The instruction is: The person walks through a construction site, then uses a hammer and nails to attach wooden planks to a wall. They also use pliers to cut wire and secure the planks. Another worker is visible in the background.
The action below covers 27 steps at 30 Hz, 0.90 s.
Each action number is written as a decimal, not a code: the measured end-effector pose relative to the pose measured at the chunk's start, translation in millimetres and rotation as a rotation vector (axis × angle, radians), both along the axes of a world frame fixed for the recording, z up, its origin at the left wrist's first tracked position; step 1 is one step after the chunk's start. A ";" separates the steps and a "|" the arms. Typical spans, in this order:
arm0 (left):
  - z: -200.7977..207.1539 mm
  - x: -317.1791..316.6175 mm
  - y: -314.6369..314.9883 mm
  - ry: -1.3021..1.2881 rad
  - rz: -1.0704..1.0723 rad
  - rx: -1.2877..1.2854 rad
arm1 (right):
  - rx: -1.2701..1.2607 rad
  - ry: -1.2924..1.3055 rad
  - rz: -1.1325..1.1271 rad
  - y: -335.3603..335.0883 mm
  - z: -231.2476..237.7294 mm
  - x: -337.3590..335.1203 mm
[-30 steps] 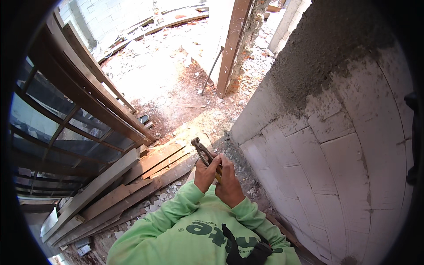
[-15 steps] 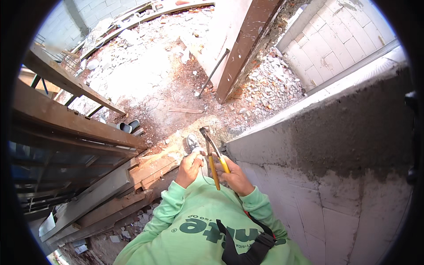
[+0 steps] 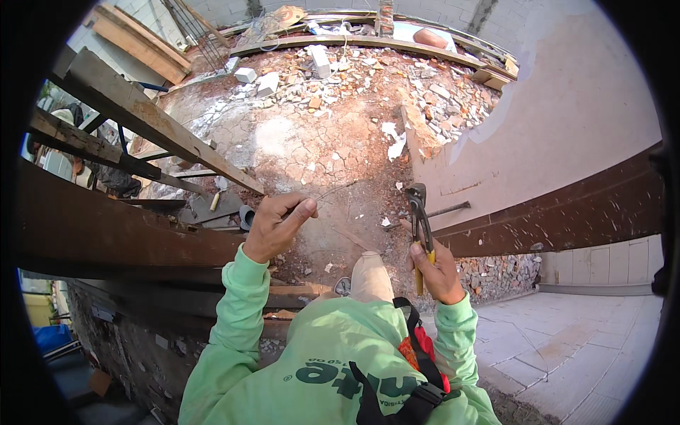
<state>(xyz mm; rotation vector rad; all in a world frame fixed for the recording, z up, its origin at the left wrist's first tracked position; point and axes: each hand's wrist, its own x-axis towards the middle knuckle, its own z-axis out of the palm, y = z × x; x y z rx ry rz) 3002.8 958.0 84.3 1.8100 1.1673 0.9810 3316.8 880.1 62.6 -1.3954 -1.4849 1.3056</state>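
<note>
My left hand [image 3: 275, 225] is raised in front of me, thumb and finger pinched on a thin piece of wire [image 3: 337, 189]. The wire sticks out to the right with its far end in the air. To the right, my right hand [image 3: 442, 275] is closed around the yellow handles of a pair of end-cutting pincers [image 3: 419, 216]. Their dark jaws point away from me and stand apart from the wire. Whether the jaws are parted is hard to make out. Both forearms are in light green sleeves.
A brown door frame [image 3: 127, 227] lies at my left, below a slanting wooden beam [image 3: 163, 127]. At the right stands a pale panel with a brown frame [image 3: 552, 212], a metal rod [image 3: 450, 209] beside it. Broken bricks and rubble [image 3: 446, 106] cover the ground ahead.
I have turned and moved forward into the opening between the frames. My hands have spread apart; the left has lifted away with the wire, and the pincers have shifted right.
</note>
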 end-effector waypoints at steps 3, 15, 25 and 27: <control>24.2 -12.0 47.1 0.082 -0.003 -0.069 | 0.140 -0.218 0.183 86.0 7.5 4.5; 53.6 -6.4 248.7 0.003 0.107 -0.222 | 0.751 -0.525 0.598 401.3 38.5 -6.2; 47.4 -25.9 370.4 -0.019 0.251 -0.292 | 0.743 -0.692 0.775 569.1 31.0 -33.3; 43.7 -35.8 399.1 -0.026 0.272 -0.256 | 0.743 -0.512 0.731 600.4 14.5 -49.4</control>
